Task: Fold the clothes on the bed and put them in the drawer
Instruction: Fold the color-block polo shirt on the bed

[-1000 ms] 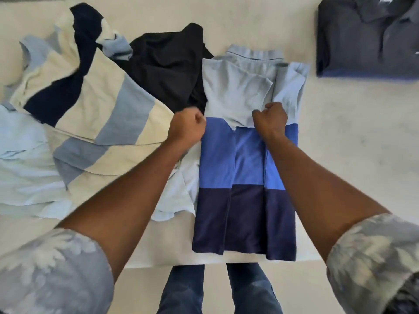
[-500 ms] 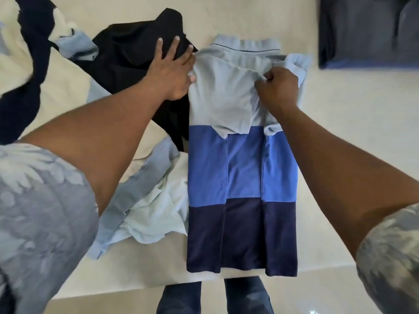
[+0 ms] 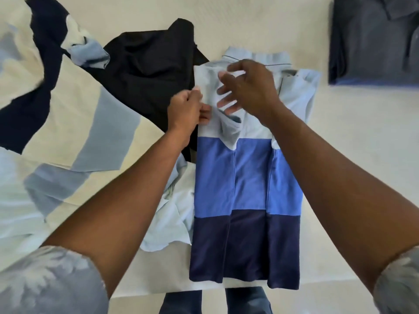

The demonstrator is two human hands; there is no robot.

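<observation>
The colour-block shirt (image 3: 247, 177) lies lengthwise at the middle of the bed (image 3: 353, 155), collar toward 12 o'clock and navy hem toward 6 o'clock at the mattress edge, with both sides already turned in. The left hand (image 3: 188, 107) pinches the shirt's pale blue edge on the 9 o'clock side. The right hand (image 3: 247, 87) is spread loosely over the folded-in sleeve near the collar; motion blur hides whether its fingers actually press the cloth.

The step looks like tidying the sleeve folds before the shirt is doubled end to end. The pinched edge touches the black garment (image 3: 147, 71) at 10 o'clock, so a tug there could drag that cloth into the fold. The sleeve flap bulges under the right hand and could spring open if released unflattened, leaving a lumpy bundle. The hem sits right at the bed's edge, so a pull toward 6 o'clock might slide it off.

A striped garment (image 3: 68, 105) and a pale blue garment (image 3: 167, 223) lie unfolded at 9 and 7 o'clock. A folded grey shirt (image 3: 374, 39) waits at 1 o'clock. The drawer is out of view.
</observation>
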